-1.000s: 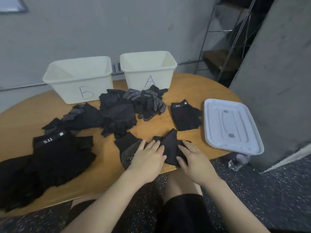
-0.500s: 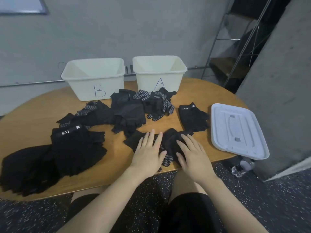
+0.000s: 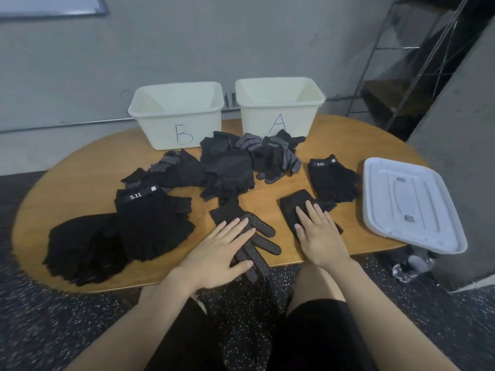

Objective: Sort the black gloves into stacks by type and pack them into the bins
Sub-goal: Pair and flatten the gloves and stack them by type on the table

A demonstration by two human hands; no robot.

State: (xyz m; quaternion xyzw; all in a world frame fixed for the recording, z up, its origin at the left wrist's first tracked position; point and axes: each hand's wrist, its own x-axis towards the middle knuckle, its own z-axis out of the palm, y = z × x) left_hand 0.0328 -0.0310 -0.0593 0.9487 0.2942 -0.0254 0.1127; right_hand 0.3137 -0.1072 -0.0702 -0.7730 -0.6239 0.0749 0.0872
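My left hand [image 3: 222, 250] lies flat with straight fingers on a black dotted full-finger glove [image 3: 258, 236] at the table's front edge. My right hand [image 3: 318, 231] presses flat on a plain black glove [image 3: 297, 203] just to its right. A fingerless glove marked 5.11 [image 3: 332, 178] lies beyond my right hand. A loose heap of mixed black gloves [image 3: 230, 167] sits in the middle. A stack topped by a 5.11 glove [image 3: 150, 223] stands at the left, with another dark stack [image 3: 80, 247] beside it. Bins B [image 3: 176, 113] and A [image 3: 278, 103] stand at the back, with nothing visible inside.
A white bin lid [image 3: 407, 204] lies at the table's right end, overhanging the edge. The oval wooden table [image 3: 77, 180] has bare wood at the left back. A concrete pillar [image 3: 460, 145] rises at the right, a metal shelf frame behind it, a plastic bottle [image 3: 409, 266] on the floor.
The two gloves that lay together under my hands have been drawn apart: the dotted one to the left under my left hand, the plain one to the right under my right hand.
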